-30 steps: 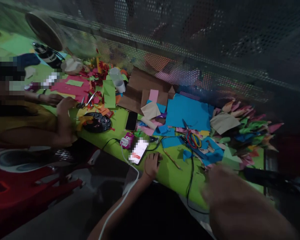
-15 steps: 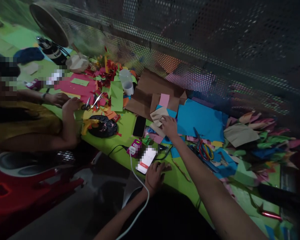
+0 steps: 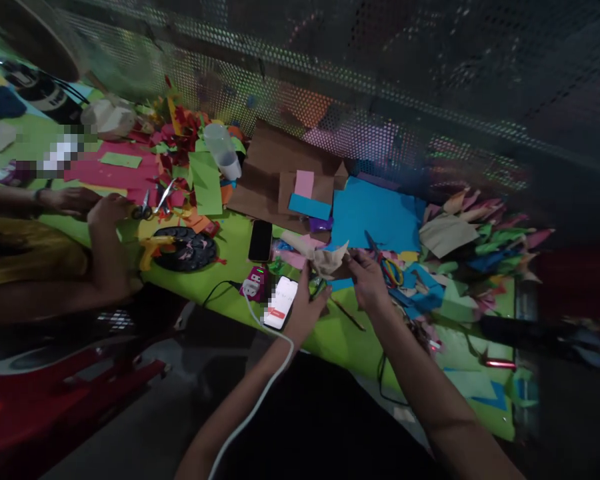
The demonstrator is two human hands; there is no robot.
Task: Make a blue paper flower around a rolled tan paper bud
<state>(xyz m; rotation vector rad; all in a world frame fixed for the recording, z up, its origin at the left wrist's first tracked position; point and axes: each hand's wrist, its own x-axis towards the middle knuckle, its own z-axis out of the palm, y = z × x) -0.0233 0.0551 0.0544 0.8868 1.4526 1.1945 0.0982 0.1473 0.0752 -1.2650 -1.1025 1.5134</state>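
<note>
A crumpled piece of beige paper point(image 3: 329, 261) is raised above the near side of the table, between my two hands. My right hand point(image 3: 370, 280) pinches its right end with thumb and fingertips. From below left, my left hand point(image 3: 306, 303) grips the paper's lower left part, fingers pointing up; its exact hold is partly hidden. Just left of that hand lies a phone with a lit screen point(image 3: 281, 301). A dark phone point(image 3: 260, 241) rests farther back, and pink paper scraps point(image 3: 300, 253) lie behind my left fingertips.
Brown cardboard point(image 3: 265, 160) and blue sheets point(image 3: 375, 213) cover the back. Scissors and coloured-handled tools point(image 3: 393, 272) lie right of my hand, near paper petals point(image 3: 450, 233). A white cable point(image 3: 260, 393) crosses my left forearm. At left, a co-worker's hands point(image 3: 105, 210) are near scissors point(image 3: 164, 197).
My right hand has lifted the beige paper off the pile toward me. My left hand has moved from beside the lit phone up to the paper. The view has shifted rightward.
</note>
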